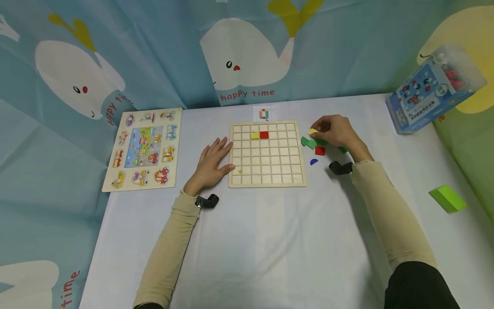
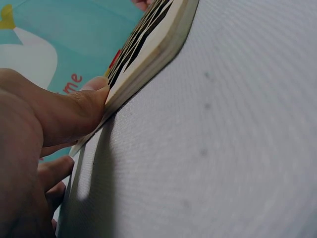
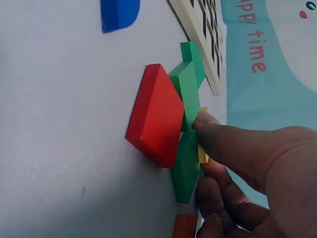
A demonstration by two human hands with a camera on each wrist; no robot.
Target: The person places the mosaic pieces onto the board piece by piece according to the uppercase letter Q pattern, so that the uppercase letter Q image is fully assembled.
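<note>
Yellow block is pinched in the right hand, left hand spread against the board, so probably pickup stage, careful lift next.

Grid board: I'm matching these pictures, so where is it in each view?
Head: grid board central, beside the left hand.
Left wrist: grid board slanting down-left from the top middle.
Right wrist: grid board at the top, just right of centre.
Shared landmark: the blue curtain.
</note>
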